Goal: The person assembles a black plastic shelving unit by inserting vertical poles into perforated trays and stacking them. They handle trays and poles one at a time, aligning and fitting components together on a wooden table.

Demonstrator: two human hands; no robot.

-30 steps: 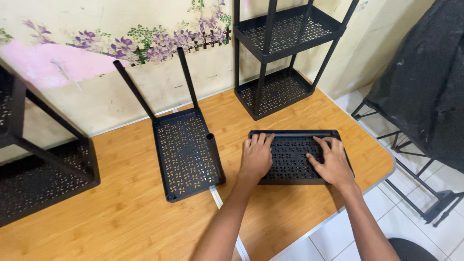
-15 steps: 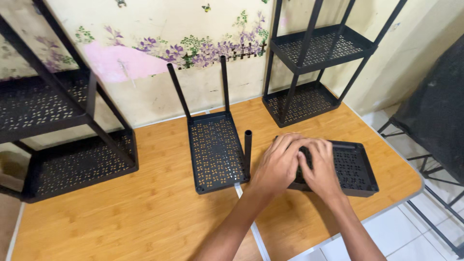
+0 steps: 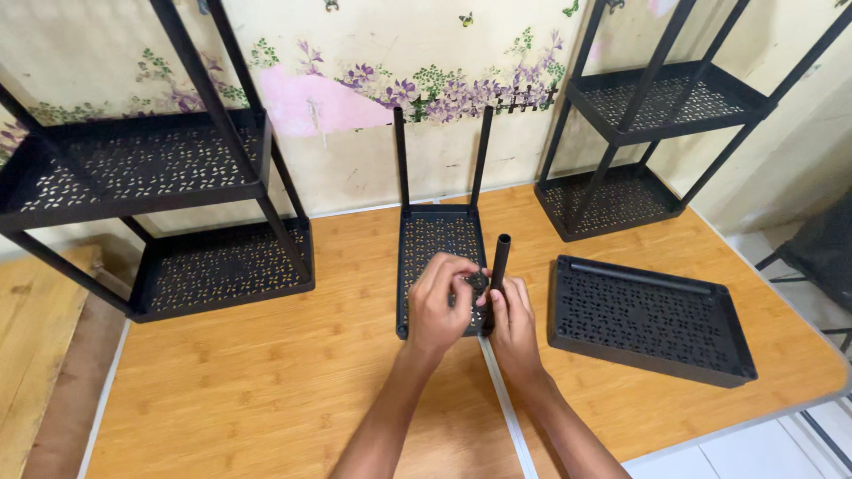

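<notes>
Over perforated tray (image 3: 437,244) on bench (image 3: 266,381), right hand (image 3: 513,321) clamped on black tube (image 3: 500,260), upright, open end up; left hand (image 3: 441,302) pinching small round fitting (image 3: 478,282) beside tube.

Matt black perforated tray (image 3: 441,257) — smooth, wood-grain table (image 3: 266,381).

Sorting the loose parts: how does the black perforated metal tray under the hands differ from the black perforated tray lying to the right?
The black perforated tray under the hands has two upright poles fitted at its far end; the black perforated tray to the right has none. The first lies lengthwise away from the person, the second crosswise and skewed. The left hand and right hand work at the first; the second lies untouched. Both rest on the wooden table.
</notes>
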